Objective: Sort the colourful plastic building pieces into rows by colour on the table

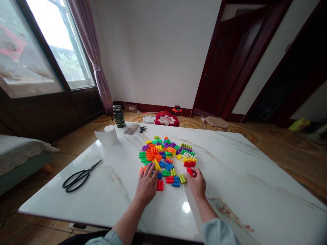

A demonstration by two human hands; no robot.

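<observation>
A heap of small plastic pieces (pixel 163 154) in many colours lies on the white marble table (pixel 230 177). To its right, some pieces stand sorted in short rows (pixel 189 154) by colour. My left hand (pixel 146 183) rests flat with fingers spread on the heap's near edge, beside a red pair (pixel 160 184). My right hand (pixel 196 183) pinches a red piece (pixel 190 172) just below the red row.
Black scissors (pixel 80 177) lie at the left of the table. A white paper roll (pixel 108 135), a dark green bottle (pixel 119 116) and keys (pixel 142 129) sit at the far edge. A bed (pixel 17 153) is to the left; stools (pixel 216 122) stand beyond.
</observation>
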